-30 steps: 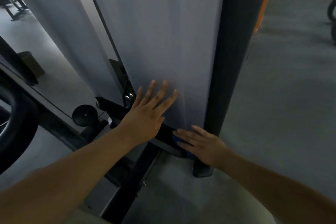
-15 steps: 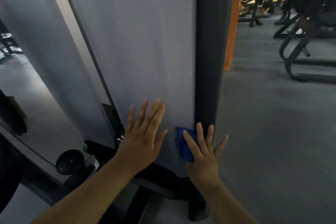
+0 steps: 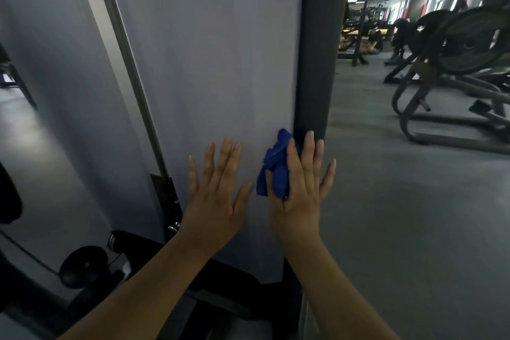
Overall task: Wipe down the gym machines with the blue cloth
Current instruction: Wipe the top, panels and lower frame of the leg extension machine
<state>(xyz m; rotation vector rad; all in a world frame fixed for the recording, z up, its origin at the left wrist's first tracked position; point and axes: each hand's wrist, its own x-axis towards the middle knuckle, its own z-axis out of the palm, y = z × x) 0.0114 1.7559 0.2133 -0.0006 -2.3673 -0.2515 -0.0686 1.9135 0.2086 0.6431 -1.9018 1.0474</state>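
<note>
Head view: the right hand (image 3: 300, 196) presses the blue cloth (image 3: 271, 165) against the machine's grey panel (image 3: 207, 63), just beside the dark post (image 3: 317, 50) (fingers straight, spread). The left hand (image 3: 218, 201) rests flat on the panel, fingers apart.

blue cloth (image 3: 276, 165): soft fabric, matt, crumpled into folds.
machine panel (image 3: 215, 63): smooth pale grey sheet, faint satin sheen.
machine post (image 3: 317, 50): dark, smooth, matt coating.
floor (image 3: 414, 201), 3 o'clock: grey, matt, faintly grainy.
knob (image 3: 84, 266), 8 o'clock: black, plastic-looking, slightly glossy.
</note>
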